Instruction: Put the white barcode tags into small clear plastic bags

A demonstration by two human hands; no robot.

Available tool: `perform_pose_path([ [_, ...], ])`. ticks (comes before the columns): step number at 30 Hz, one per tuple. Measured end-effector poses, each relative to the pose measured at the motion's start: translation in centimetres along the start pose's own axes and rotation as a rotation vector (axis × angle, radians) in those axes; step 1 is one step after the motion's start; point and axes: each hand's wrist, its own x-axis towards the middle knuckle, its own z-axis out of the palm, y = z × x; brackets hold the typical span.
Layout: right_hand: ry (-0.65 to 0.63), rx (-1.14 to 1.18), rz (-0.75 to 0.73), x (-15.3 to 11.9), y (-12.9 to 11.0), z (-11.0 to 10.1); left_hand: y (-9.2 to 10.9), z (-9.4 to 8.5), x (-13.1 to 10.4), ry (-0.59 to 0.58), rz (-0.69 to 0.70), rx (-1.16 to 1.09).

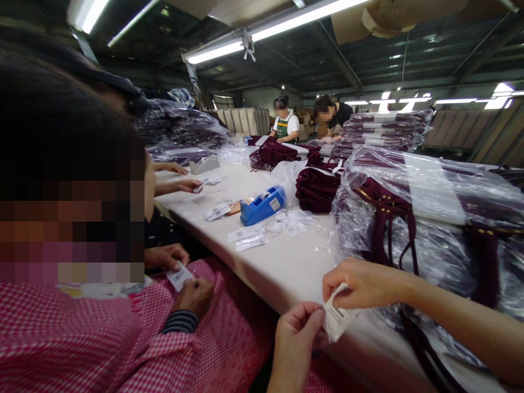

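Both hands pinch one small white tag [338,319] at the near edge of the long white table [295,267]. Left hand [295,334] comes up from below the table edge, thumb and fingers closed on the tag's left side; forearm cut off by the frame bottom. Right hand [360,284] reaches in from the right, fingertips clamped on the tag's top corner. Print on the tag is there but too small to read. Just behind the right hand on the table: a pile of dark red garments in clear plastic bags [426,218], glare hides most detail, lower part hangs over the table edge and is cut off. Further up the table, a blue tape dispenser [262,206] with loose tags [262,232] scattered beside it. Left of the table, close to the camera, a co-worker in a pink checked top [102,344] fills the view and blocks that side; their hands hold another small tag [179,276] off the table edge. More hands further up that side, owners hidden. At the table's far end two more people stand among red garment stacks [315,188]; what they handle can't be made out.
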Motion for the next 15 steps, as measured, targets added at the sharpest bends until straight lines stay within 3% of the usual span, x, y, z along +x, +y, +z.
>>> perform_pose_path([
  [6, -0.061, 0.592, 0.284, 0.2, 1.9, 0.4, 0.3, 0.3, -0.6, 0.052, -0.008, -0.101],
  [15, 0.178, 0.588, 0.249, 0.0, 2.5, 0.7, 1.1, 0.5, -0.9, -0.054, -0.07, -0.135],
])
